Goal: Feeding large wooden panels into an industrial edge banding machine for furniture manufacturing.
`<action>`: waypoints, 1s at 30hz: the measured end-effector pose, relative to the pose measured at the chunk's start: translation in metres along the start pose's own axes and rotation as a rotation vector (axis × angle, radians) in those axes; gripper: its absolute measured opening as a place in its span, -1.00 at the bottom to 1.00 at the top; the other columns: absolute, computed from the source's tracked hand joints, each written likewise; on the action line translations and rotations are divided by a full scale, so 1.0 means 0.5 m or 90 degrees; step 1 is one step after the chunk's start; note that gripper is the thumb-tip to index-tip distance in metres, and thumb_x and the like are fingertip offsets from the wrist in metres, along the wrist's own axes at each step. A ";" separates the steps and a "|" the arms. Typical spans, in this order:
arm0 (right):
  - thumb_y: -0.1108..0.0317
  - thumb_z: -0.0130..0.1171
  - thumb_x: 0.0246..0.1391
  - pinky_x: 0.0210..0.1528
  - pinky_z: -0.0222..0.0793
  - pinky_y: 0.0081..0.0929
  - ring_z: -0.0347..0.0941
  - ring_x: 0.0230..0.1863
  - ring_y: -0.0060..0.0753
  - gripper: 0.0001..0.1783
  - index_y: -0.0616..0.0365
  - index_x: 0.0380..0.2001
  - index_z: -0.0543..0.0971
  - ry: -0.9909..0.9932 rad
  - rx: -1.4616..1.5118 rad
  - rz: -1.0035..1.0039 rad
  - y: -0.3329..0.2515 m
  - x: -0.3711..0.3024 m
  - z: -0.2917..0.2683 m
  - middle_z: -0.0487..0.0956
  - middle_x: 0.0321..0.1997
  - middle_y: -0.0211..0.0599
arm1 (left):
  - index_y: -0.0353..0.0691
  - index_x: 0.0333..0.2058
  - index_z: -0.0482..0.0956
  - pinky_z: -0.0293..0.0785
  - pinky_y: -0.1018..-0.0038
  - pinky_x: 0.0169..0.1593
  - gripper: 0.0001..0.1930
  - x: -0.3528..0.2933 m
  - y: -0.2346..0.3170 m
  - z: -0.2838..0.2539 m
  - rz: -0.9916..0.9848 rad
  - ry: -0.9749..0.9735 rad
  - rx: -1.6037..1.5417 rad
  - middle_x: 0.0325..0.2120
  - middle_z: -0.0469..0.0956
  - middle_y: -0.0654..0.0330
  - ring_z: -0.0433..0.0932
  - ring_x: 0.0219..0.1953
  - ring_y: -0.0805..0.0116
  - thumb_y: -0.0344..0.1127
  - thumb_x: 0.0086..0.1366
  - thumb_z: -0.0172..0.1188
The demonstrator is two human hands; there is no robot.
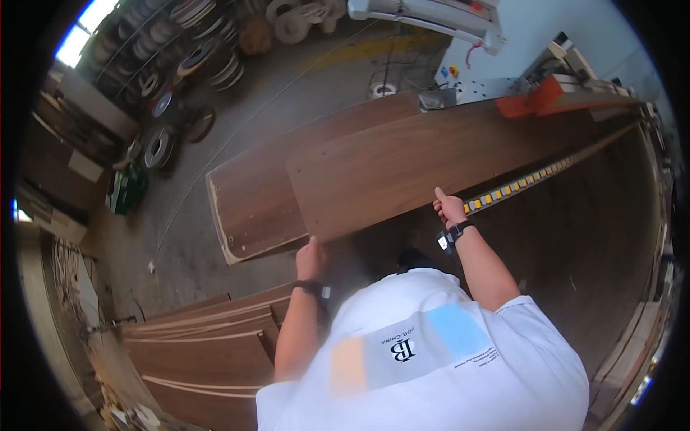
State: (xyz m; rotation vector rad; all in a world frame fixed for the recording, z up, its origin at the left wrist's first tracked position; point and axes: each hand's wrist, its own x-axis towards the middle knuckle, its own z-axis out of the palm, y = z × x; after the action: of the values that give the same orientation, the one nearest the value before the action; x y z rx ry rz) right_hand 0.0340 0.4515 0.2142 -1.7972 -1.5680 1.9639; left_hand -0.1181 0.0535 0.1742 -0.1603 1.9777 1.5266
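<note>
A long brown wood-grain panel [402, 161] stretches in front of me from the near left to the machine at the far right. My left hand [310, 258] is closed on its near left corner, thumb on the top face, with the fingers mostly hidden. Farther right, my right hand [451, 208] grips the near long edge, thumb up and fingers curled beneath. Both wrists carry dark bands. Under the panel and offset to the left lies a second brown panel [251, 197] with a pale, raw-looking edge.
A rail with yellow rollers [514, 188] runs beside my right hand. At the far right stands a pale machine [478, 75] with an orange guard [528, 105]. Stacked brown panels [208, 352] lie at lower left. Rolls of edging strip [205, 61] fill the far left.
</note>
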 end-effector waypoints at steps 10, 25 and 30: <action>-0.08 0.17 0.18 -0.74 0.06 -0.69 0.23 -0.78 -0.71 -0.49 0.12 -0.63 0.47 0.087 0.048 -0.001 -0.040 0.035 -0.074 0.47 -0.70 -0.49 | -0.20 -0.45 0.48 0.32 0.57 -0.58 -0.58 0.038 -0.022 0.145 0.211 -0.116 0.170 -0.67 0.45 0.30 0.39 -0.68 0.50 0.03 0.42 -0.02; -0.08 0.13 0.19 -0.55 0.24 -0.53 0.35 -0.61 -0.54 -0.51 0.20 -0.45 0.59 -0.098 -0.080 -0.008 0.019 -0.074 0.122 0.59 -0.52 -0.31 | -0.22 -0.35 0.47 0.28 0.50 -0.68 -0.84 0.110 -0.578 -0.130 0.118 -0.077 0.135 -0.62 0.45 0.23 0.40 -0.69 0.41 -0.25 0.30 0.13; -0.04 0.19 0.17 -0.55 0.22 -0.57 0.32 -0.61 -0.60 -0.55 0.18 -0.48 0.57 -0.066 -0.052 0.023 -0.010 -0.030 0.059 0.56 -0.54 -0.36 | -0.17 -0.37 0.42 0.15 0.42 -0.75 -0.87 0.031 -0.668 -0.197 0.025 0.017 0.202 -0.72 0.38 0.20 0.32 -0.78 0.33 -0.27 0.30 0.09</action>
State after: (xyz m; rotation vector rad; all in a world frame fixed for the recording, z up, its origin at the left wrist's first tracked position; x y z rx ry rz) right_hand 0.0135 0.4263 0.2227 -1.7924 -1.6808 2.0702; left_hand -0.0180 -0.1392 -0.0983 -0.0084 2.2247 1.2172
